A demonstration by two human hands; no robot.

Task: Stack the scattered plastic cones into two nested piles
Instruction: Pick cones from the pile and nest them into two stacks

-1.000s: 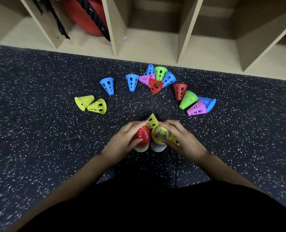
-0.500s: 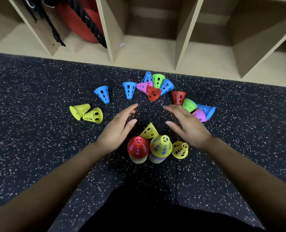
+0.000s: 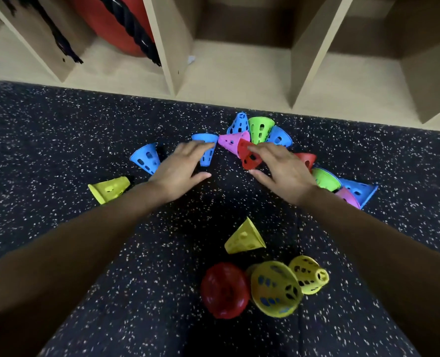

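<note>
Two nested piles stand close to me: one topped by a red cone (image 3: 224, 289), one topped by a yellow cone (image 3: 275, 288). Two loose yellow cones (image 3: 308, 274) (image 3: 246, 238) lie beside them. My left hand (image 3: 180, 171) hovers open, fingertips over a blue cone (image 3: 207, 150). My right hand (image 3: 280, 171) is open with fingers spread around a lying red cone (image 3: 249, 155), thumb below it, no firm grip visible. Pink (image 3: 230, 143), green (image 3: 259, 128) and blue (image 3: 279, 137) cones lie clustered just beyond.
More cones lie scattered on the dark speckled floor (image 3: 59, 155): blue (image 3: 146, 158), yellow (image 3: 109, 189), red (image 3: 307, 159), green (image 3: 325, 179), pink (image 3: 347, 197), blue (image 3: 360, 190). Wooden cubby shelves (image 3: 239, 73) run along the far edge, one holding a red ball (image 3: 110, 24) with black rope.
Both hands left the two piles and reached forward to the far cluster. The left now sits over a blue cone, the right around the lying red cone.
</note>
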